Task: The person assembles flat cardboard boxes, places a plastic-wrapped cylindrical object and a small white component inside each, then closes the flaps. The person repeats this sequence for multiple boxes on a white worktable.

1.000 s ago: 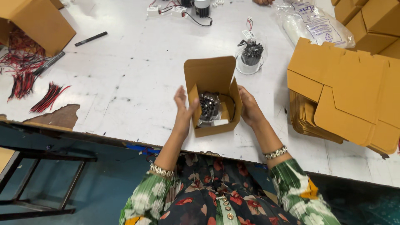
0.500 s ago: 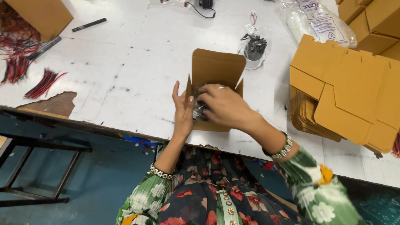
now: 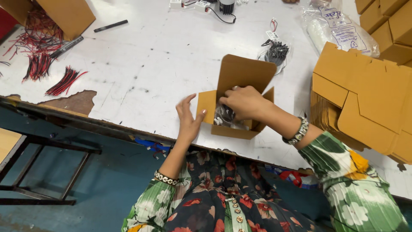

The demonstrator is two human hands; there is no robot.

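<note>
A small brown cardboard box point(image 3: 234, 129) stands open near the front edge of the white table point(image 3: 163, 64), its lid flap up. Inside lies a black part in a clear bag point(image 3: 225, 115). My right hand point(image 3: 243, 102) reaches into the box from the right, its fingers curled down on the bagged part. My left hand point(image 3: 189, 118) rests flat against the box's left side flap, fingers apart and upright, steadying it.
Flat brown box blanks point(image 3: 365, 99) are stacked at the right. Another bagged black part point(image 3: 277, 50) lies behind the box. Red and black wires point(image 3: 40, 64) and a cardboard box point(image 3: 64, 15) sit at far left. A black pen point(image 3: 110, 25) lies at the back.
My right hand has pushed deeper into the box onto the bagged part. My left hand stays at the box's left side. The camera view has shifted slightly.
</note>
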